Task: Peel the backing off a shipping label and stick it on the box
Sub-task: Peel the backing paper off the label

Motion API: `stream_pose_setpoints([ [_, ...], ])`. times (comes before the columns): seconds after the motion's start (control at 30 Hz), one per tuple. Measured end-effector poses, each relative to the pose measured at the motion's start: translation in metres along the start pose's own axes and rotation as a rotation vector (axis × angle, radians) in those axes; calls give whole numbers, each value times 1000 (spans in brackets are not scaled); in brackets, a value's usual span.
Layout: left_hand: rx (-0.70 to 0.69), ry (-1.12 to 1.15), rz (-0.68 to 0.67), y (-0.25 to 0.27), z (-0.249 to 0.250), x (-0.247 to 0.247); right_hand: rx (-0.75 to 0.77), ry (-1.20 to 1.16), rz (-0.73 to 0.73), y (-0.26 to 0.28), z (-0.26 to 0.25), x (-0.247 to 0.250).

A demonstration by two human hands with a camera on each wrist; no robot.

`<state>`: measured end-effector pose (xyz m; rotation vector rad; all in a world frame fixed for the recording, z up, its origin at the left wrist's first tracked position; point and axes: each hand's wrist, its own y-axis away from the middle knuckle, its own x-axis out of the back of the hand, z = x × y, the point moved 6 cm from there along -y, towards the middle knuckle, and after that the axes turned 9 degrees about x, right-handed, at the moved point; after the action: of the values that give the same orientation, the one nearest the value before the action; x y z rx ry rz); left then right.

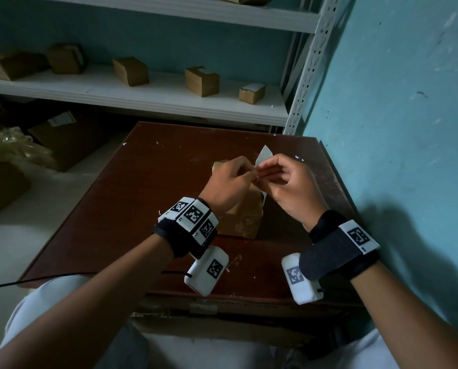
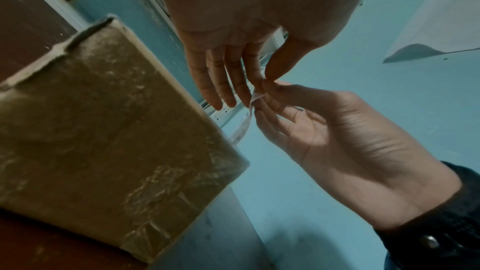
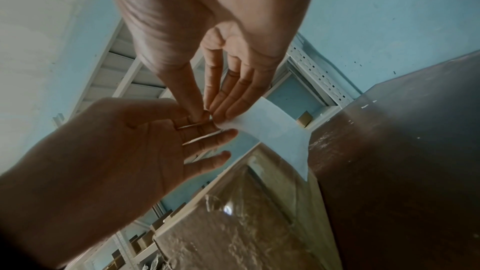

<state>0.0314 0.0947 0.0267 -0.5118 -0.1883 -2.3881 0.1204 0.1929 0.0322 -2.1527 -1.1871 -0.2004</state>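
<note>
One bench (image 1: 148, 187), brown, carries box (image 1: 245, 217); box sits under both hands. Left hand (image 1: 229, 182) and right hand (image 1: 289, 187) meet above box, each pinching same corner of label (image 3: 275, 130). Judgement: split corner with thumb tips, peel slow, keep sticky face off fingers (image 3: 228, 100). Backing not distinguishable from label; printed side hidden; box top mostly covered.

Teal wall (image 1: 395, 102), white metal shelving (image 1: 142, 94), dark brown table (image 1: 142, 195), dim light.
</note>
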Motion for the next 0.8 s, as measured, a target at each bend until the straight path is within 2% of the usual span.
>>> stream_pose_setpoints([
  [0.8,13,57,-20,1,1,-1,10,0,7,2,-4,3],
])
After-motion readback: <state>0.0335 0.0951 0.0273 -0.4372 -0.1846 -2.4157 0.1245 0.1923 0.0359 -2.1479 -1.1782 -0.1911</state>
